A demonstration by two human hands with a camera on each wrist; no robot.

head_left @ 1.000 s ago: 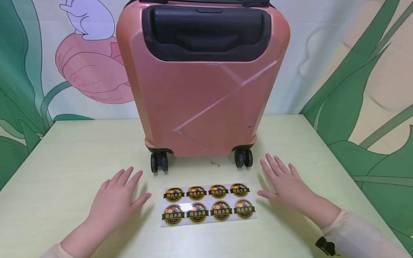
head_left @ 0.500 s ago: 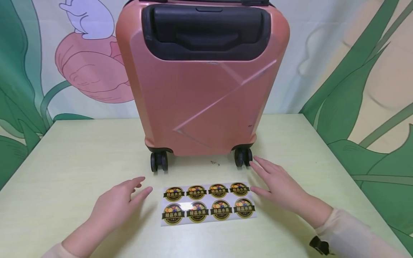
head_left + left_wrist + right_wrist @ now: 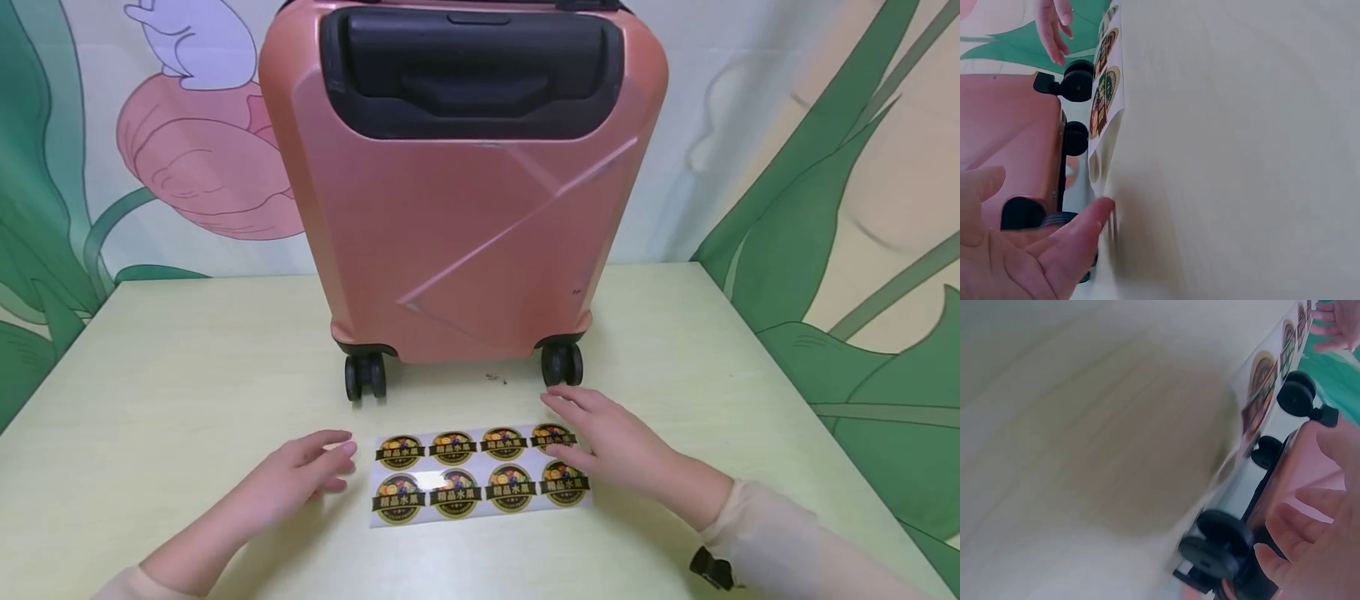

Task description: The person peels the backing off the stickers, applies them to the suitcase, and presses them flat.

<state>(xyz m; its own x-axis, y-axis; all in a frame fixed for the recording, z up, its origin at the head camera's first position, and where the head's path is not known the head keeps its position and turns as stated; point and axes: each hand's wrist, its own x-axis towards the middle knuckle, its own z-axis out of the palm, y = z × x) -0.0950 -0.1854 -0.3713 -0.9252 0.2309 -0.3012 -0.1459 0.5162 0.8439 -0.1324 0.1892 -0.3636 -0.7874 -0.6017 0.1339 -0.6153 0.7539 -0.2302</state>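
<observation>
A white sheet of round black-and-gold fruit stickers (image 3: 480, 467) lies flat on the table in front of a pink suitcase (image 3: 480, 242). Just off the sheet's left edge is my left hand (image 3: 288, 479), its fingers loosely bent and holding nothing. My right hand (image 3: 615, 442) reaches over the sheet's right end with relaxed fingers, hiding part of the upper right sticker. Whether its fingertips touch the sheet, I cannot tell. In the left wrist view the sticker sheet (image 3: 1105, 94) has a slightly lifted near edge, close to my left fingers (image 3: 1088, 228).
The suitcase stands upright on black caster wheels (image 3: 365, 375) toward the back of the pale table (image 3: 187, 358). Behind it hangs a cartoon-printed backdrop (image 3: 810, 250) with leaves. A black clip-like object (image 3: 711, 568) is at the right sleeve.
My right hand has moved left, from beside the sheet to over its right end. My left hand has turned and its fingers have bent in near the left edge. The sheet stays put.
</observation>
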